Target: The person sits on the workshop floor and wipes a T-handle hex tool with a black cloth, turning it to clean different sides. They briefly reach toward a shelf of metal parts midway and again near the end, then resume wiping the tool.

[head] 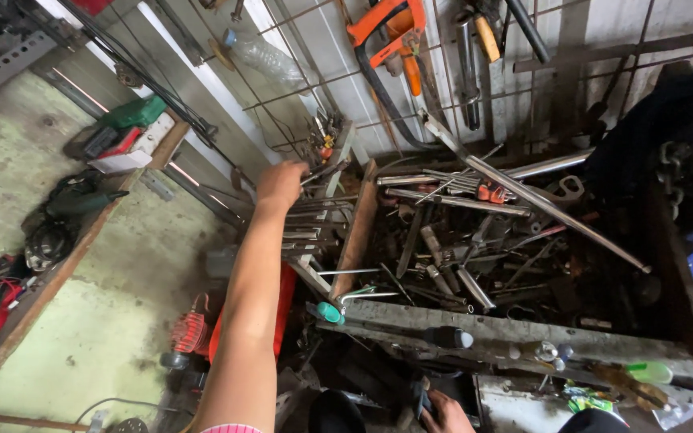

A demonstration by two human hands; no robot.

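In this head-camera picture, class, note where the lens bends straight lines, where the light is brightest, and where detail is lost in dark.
Head view: wide-angle distortion bows the wall bars and the shelf edge near the borders; daylight falls brightest on the pale wall panels; the tool bin sinks into shadow; the left hand on the metal rods is sharp; the right hand at the bottom edge is dim, its grip unclear.

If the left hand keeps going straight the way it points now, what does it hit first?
Probably the small cluster of tools at the wire grid on the wall. The left hand already grips thin metal rods pointing that way; depth is unclear.
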